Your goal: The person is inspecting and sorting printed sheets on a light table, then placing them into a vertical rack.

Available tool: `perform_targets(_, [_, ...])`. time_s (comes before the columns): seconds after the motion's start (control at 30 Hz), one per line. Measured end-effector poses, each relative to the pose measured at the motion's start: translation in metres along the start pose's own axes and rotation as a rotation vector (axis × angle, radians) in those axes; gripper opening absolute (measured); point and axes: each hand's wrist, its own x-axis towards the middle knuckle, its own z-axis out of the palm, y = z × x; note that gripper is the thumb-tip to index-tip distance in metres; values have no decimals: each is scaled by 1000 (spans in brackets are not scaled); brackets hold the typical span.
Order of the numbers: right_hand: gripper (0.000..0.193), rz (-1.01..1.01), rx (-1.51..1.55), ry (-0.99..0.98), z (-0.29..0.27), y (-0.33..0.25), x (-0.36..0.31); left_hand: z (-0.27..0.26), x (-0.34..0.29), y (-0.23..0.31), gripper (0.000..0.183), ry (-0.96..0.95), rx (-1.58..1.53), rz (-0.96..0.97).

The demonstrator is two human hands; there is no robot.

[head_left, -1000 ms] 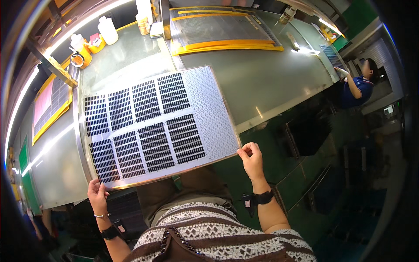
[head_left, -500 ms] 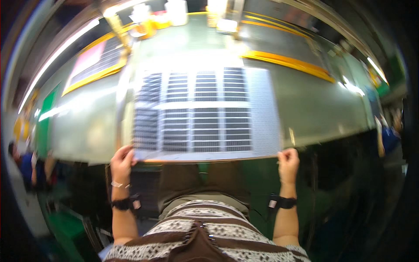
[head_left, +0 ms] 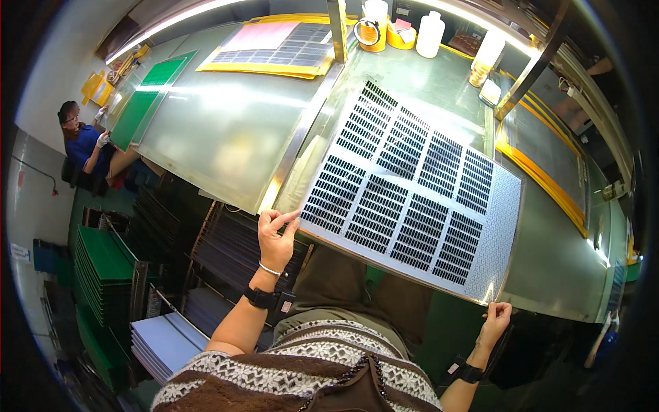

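Long metal workbench [head_left: 226, 137], shiny and grey.
A perforated panel [head_left: 412, 192] lies on it; bottles [head_left: 430, 33] and a yellow-edged tray [head_left: 274, 48] sit beyond the gripped edge.

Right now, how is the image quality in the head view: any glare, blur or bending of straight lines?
Head view: sharp, no motion blur; strong glare on the steel table from strip lamps; fisheye bends the table edges toward the rim, corners dark; the perforated panel between left hand and right hand is evenly lit.

A large silver metal sheet [head_left: 419, 192] with rows of dark slotted grids lay nearly flat over the steel table's near edge, skewed diagonally, each near corner pinched by a hand.
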Motion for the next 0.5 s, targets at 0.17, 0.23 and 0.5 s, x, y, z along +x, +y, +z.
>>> perform_targets(0.17, [11,-62,-146,22,-11,-14,-2,6,0,4,49,41,151,84])
perform_targets(0.23, [41,-281,-660,-7,-4,-52,2,-1,5,26,53,-27,487,222])
perform_targets(0.5, [43,-710,-1023,-219,57,-86,200,-24,52,40,31,-548,467,492])
